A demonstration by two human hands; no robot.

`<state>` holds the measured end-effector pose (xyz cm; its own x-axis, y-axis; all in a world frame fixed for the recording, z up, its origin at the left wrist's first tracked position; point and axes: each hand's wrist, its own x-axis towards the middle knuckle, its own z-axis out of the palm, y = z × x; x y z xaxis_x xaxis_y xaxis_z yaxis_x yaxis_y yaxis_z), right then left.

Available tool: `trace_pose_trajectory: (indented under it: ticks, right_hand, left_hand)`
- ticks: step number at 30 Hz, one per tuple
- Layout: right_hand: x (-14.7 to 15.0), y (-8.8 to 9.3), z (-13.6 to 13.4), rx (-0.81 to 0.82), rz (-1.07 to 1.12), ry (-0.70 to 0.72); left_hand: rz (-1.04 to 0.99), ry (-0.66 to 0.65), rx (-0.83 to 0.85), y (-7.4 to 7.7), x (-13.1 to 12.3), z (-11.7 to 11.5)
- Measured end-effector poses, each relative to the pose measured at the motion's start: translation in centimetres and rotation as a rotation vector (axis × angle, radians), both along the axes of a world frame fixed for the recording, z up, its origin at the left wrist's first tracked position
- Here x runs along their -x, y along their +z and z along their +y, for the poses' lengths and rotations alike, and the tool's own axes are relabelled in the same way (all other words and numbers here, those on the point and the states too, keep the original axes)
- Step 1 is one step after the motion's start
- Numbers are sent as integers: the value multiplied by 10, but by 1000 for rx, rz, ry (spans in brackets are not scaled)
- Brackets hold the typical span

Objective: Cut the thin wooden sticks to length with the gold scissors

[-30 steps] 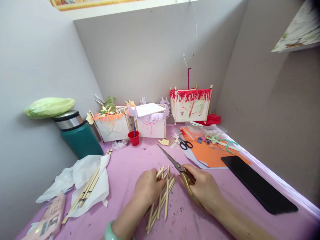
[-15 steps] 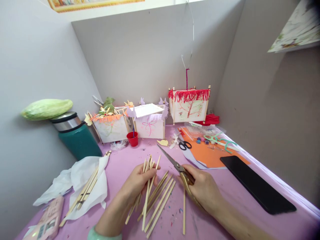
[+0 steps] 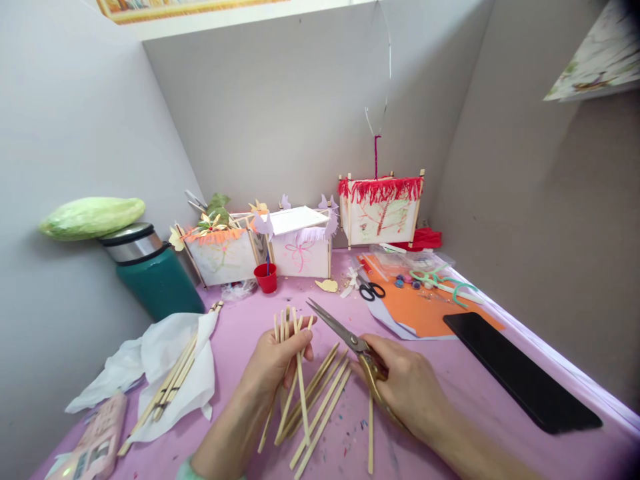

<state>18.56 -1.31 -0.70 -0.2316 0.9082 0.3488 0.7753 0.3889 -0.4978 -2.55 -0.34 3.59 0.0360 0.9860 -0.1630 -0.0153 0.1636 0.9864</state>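
My left hand [image 3: 281, 357] is closed round a small bundle of thin wooden sticks [image 3: 301, 380], their tips fanned out above the thumb. In my right hand [image 3: 407, 377] is a pair of scissors [image 3: 357, 343] with gold-coloured handles and dark blades. The blades point up and to the left, nearly shut, a little apart from the sticks. Several loose sticks [image 3: 324, 420] lie on the purple tabletop [image 3: 240, 333] between my hands. One more single stick [image 3: 371, 433] lies below the scissors.
At the back stand paper lanterns [image 3: 303, 257], one with a red fringe [image 3: 383, 207]. A red cup [image 3: 266, 279] and black-handled scissors [image 3: 371, 291] sit before them. Right: orange paper [image 3: 415, 313], a black phone [image 3: 520, 373]. Left: a teal bottle [image 3: 157, 280], white tissue [image 3: 173, 340] with sticks.
The sticks in my left hand have shifted, one now slanting down to the right across the others. My right hand and the scissors have barely moved.
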Motion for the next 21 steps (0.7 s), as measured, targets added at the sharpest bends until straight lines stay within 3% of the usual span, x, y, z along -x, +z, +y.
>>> trace_pose_trajectory:
  ticks: [5, 12, 21]
  right_hand:
    - [-1, -1, 0, -64, -40, -2]
    - [0, -8, -1, -150, -125, -3]
    - [0, -5, -4, -139, -151, 3]
  left_hand:
    - [-36, 21, 28, -4, 1, 0]
    - [52, -41, 7, 2, -2, -4]
    - [69, -52, 2, 1, -4, -7]
